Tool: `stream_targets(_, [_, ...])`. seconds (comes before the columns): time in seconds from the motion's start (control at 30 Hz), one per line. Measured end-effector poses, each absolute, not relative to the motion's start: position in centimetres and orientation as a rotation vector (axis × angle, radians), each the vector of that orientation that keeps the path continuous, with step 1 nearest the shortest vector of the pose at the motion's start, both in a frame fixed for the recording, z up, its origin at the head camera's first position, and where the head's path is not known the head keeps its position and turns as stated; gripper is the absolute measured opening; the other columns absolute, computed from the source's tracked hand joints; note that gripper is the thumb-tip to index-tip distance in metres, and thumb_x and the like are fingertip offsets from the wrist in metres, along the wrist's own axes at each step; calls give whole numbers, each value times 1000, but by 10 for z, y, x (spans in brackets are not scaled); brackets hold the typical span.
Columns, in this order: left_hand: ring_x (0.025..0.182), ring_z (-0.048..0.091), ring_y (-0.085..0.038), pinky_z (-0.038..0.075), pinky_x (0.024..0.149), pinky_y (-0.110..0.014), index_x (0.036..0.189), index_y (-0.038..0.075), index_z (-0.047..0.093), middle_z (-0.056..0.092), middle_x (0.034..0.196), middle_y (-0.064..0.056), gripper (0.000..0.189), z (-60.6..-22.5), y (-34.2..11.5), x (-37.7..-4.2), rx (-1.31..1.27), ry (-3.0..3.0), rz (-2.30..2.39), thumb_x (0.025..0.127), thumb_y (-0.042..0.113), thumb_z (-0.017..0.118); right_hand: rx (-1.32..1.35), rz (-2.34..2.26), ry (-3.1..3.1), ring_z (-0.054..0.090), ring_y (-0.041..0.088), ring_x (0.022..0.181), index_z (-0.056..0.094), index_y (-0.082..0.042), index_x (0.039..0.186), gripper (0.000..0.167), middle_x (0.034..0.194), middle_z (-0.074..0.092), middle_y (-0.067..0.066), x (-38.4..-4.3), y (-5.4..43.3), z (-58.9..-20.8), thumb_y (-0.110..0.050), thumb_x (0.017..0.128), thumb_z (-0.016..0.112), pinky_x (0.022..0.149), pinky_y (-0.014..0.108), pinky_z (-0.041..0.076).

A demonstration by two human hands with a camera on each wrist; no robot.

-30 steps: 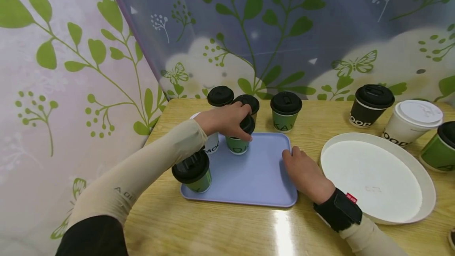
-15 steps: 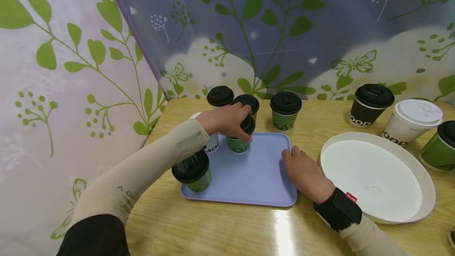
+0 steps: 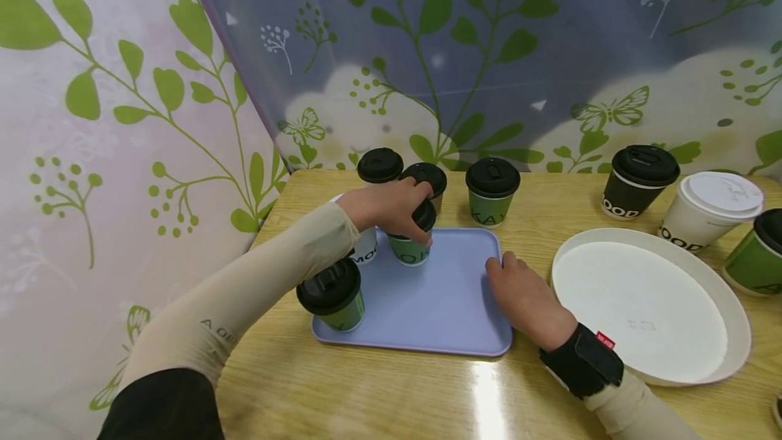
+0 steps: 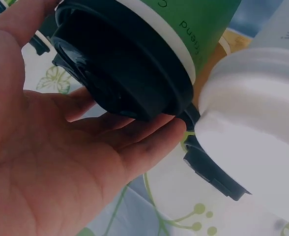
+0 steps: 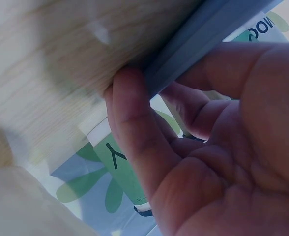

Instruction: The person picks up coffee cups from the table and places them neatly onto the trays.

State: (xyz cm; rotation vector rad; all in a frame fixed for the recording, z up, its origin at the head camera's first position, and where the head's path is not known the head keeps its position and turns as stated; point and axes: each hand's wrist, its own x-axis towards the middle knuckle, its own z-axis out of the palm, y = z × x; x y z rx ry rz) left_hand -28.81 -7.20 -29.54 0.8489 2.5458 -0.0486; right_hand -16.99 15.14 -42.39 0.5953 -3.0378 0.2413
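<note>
My left hand (image 3: 391,209) holds a green paper coffee cup (image 3: 409,250) by its black lid, at the back of the lavender tray (image 3: 440,304). In the left wrist view the thumb and fingers lie around that lid (image 4: 120,64). Beside it, partly behind my wrist, stands a white cup (image 3: 365,248). Another green cup (image 3: 343,311) with a black lid stands at the tray's front left corner. My right hand (image 3: 525,297) grips the tray's right rim. From the right wrist view, its fingers curl under the tray edge (image 5: 184,46), with the thumb on the other side.
Behind the tray are a black-lidded cup (image 3: 380,165), a brown cup (image 3: 436,202) and a green cup (image 3: 491,206). A round white tray (image 3: 641,318) lies to the right. Past it stand a black cup (image 3: 635,185), a white cup (image 3: 702,212) and a green cup (image 3: 754,260).
</note>
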Motion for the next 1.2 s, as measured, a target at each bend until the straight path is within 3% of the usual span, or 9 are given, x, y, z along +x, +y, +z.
stream_targets(0.43, [144,41,-28,38,113,-47,159,13,36,35,160,-14,85,-256,-80,-301,884,2619,99,95,59,67,599,238,-3017,53,28,71,56,8,107,8,88,49,19,-170,152,-425,8,98,57,58,41,50])
stream_targets(0.73, [149,33,-31,36,114,-50,161,11,28,28,165,-17,84,-237,-101,-338,696,2694,126,99,56,61,602,230,-3025,53,28,71,56,8,107,9,88,50,19,-170,151,-424,8,98,57,58,40,50])
stream_targets(1.07, [154,26,-33,36,112,-59,167,27,13,20,170,-12,97,-252,-118,-361,450,2686,53,93,66,62,598,228,-3022,53,28,70,56,8,107,9,88,49,19,-170,151,-425,9,98,57,58,41,50])
stream_targets(1.2, [154,24,-34,35,112,-60,168,30,10,17,171,-12,98,-258,-118,-368,450,2683,30,93,62,65,587,235,-3040,53,28,71,56,8,109,10,89,50,19,-169,151,-424,8,99,57,59,40,49])
